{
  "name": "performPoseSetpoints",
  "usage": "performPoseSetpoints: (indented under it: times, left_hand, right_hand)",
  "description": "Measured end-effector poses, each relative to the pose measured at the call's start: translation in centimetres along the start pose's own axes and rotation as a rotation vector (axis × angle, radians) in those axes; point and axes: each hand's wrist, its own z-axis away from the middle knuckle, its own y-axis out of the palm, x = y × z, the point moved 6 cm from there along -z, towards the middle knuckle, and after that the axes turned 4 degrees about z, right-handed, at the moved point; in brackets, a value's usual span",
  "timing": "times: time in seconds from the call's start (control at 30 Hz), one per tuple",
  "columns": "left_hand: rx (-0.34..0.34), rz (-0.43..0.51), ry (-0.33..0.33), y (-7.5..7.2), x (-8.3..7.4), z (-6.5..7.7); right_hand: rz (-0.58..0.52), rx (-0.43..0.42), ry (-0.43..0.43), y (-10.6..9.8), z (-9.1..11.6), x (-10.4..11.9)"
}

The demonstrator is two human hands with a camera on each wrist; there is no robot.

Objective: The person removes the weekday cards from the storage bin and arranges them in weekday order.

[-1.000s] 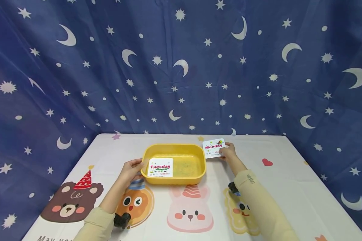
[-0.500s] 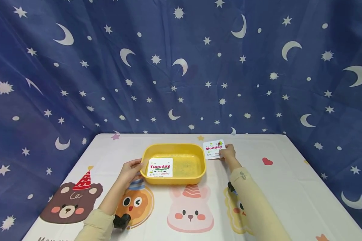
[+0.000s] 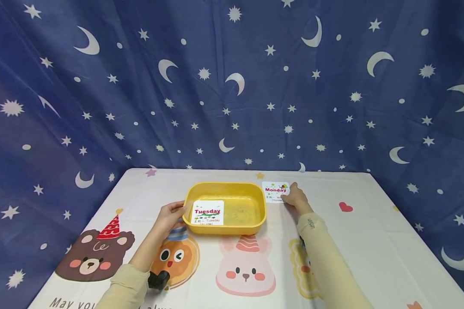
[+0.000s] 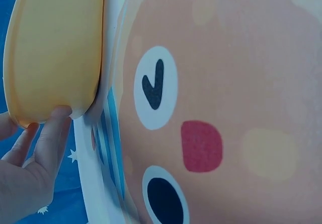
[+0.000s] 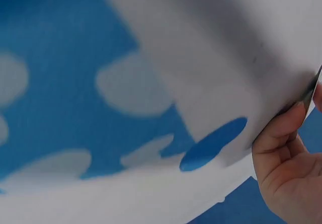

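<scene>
In the head view my left hand [image 3: 169, 218] grips the left end of a yellow plastic tray [image 3: 225, 230]. The left wrist view shows the fingers [image 4: 49, 138] against the tray's end wall [image 4: 53, 48]. Inside the tray, on its left side, lies a white "Tuesday" card [image 3: 207, 213]. Just past the tray's right end, my right hand [image 3: 296, 199] pinches a white "Monday" card [image 3: 273, 190] by its right edge, low over the table or on it. From the right wrist, the hand [image 5: 289, 168] holds the card nearly edge-on, its printed face hidden.
A white tablecloth [image 3: 386, 257] with cartoon animals covers the table. Behind its far edge hangs a dark blue curtain [image 3: 201, 94] with stars and moons. A black object [image 3: 159, 279] sits at the left wrist.
The Monday card has come down and lies flatter, still in my right hand. My left hand keeps its hold on the tray. The head view has shifted slightly.
</scene>
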Motion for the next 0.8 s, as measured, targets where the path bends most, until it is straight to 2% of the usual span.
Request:
performPoseSetpoints:
  times: [0.13, 0.3, 0.5, 0.67, 0.8]
  left_hand:
    - [0.004, 0.008, 0.006, 0.0, 0.0, 0.0]
    - [0.0, 0.001, 0.003, -0.1, 0.0, 0.0]
    - [-0.004, -0.001, 0.001, -0.2, 0.2, 0.2]
    - [0.001, -0.011, 0.007, 0.0, 0.2, 0.1]
    - [-0.005, -0.017, 0.008, 0.0, 0.1, 0.1]
  right_hand:
    - [0.047, 0.043, 0.011, 0.2, -0.3, -0.2]
    - [0.107, 0.039, 0.021, 0.2, 0.1, 0.2]
    - [0.062, 0.012, 0.031, 0.0, 0.9, 0.0]
    - [0.022, 0.043, 0.009, -0.1, 1.1, -0.4]
    - [-0.061, 0.069, 0.004, -0.1, 0.9, -1.1]
